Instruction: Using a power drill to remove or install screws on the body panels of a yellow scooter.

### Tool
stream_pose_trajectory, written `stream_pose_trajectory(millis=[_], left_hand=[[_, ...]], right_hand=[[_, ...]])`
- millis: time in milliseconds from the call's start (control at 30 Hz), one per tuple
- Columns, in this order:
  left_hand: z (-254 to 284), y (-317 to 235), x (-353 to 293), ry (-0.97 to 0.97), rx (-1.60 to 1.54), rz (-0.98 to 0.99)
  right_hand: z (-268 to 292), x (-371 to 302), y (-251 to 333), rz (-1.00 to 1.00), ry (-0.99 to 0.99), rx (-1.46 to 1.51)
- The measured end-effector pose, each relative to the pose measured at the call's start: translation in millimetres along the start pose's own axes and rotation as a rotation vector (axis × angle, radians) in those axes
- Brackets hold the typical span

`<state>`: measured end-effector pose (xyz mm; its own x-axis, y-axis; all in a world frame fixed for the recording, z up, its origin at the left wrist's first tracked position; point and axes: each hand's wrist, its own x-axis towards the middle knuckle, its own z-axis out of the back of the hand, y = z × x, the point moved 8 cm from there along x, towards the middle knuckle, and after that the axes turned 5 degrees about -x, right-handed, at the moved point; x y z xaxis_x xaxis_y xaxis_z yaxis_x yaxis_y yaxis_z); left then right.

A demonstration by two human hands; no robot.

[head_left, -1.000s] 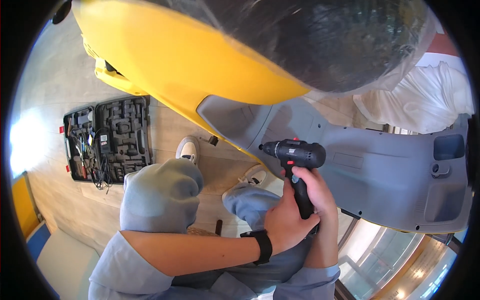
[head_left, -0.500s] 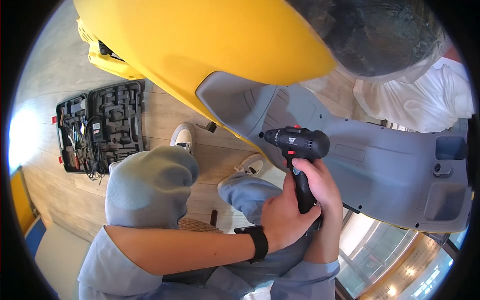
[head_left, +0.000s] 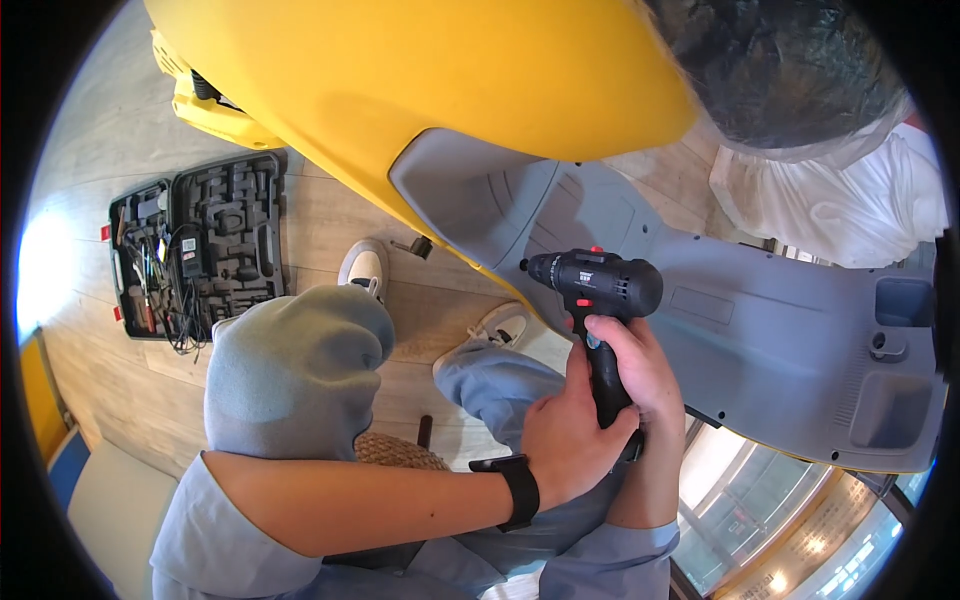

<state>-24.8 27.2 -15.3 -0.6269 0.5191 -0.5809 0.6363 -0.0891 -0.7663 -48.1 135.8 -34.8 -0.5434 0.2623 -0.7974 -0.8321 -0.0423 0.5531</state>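
Observation:
A black cordless drill [head_left: 612, 285] with red buttons points leftward over a grey plastic scooter footboard [head_left: 760, 350]. My right hand [head_left: 645, 375] is wrapped round the upper part of its grip, thumb on the handle's side. Lower on the grip, my left hand [head_left: 570, 440], with a black watch on its wrist, clasps the handle from the left. The drill's dark tip [head_left: 525, 265] sits at the left edge of the footboard, close to the yellow trim; whether it touches a screw cannot be made out.
A yellow scooter body [head_left: 420, 80] curves across the top, with a black, plastic-wrapped seat [head_left: 780, 70] at the upper right. On the wooden floor at left lies an opened black tool case [head_left: 230, 230] holding tools and cables. My shoes [head_left: 364, 265] stand below the scooter's edge.
The view has shifted slightly, so the scooter body and tool case sit a little differently. Both hands keep the same hold on the drill, its tip at the same spot.

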Motion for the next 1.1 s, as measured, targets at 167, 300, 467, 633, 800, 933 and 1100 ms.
stream_pose_trajectory(millis=[167,300,467,633,800,933,1100], left_hand=[[0.2,0.3,-1.6,0.012,-0.012,0.028],[0.4,0.5,-1.8,0.019,-0.018,0.038],[-3.5,17.0,-4.8,0.063,-0.145,0.141],[-14.8,35.4,1.8,0.154,-0.261,0.09],[-21.7,22.6,9.7,0.124,-0.367,0.103],[-12.5,29.1,16.1,-0.003,-0.492,0.127],[18.9,6.0,2.6,-0.042,-0.205,0.131]], right_hand=[[-1.2,-0.5,0.3,0.023,0.001,-0.01],[-1.2,-0.5,0.0,0.017,-0.009,-0.008],[-5.4,3.5,8.8,0.241,0.028,-0.414],[-7.6,3.5,10.0,-0.007,0.159,-0.482],[-0.7,7.9,33.9,-0.112,0.106,-0.578],[0.0,11.4,11.6,-0.254,0.008,-0.169],[-12.8,4.5,-4.9,-0.291,-0.005,-0.019]])
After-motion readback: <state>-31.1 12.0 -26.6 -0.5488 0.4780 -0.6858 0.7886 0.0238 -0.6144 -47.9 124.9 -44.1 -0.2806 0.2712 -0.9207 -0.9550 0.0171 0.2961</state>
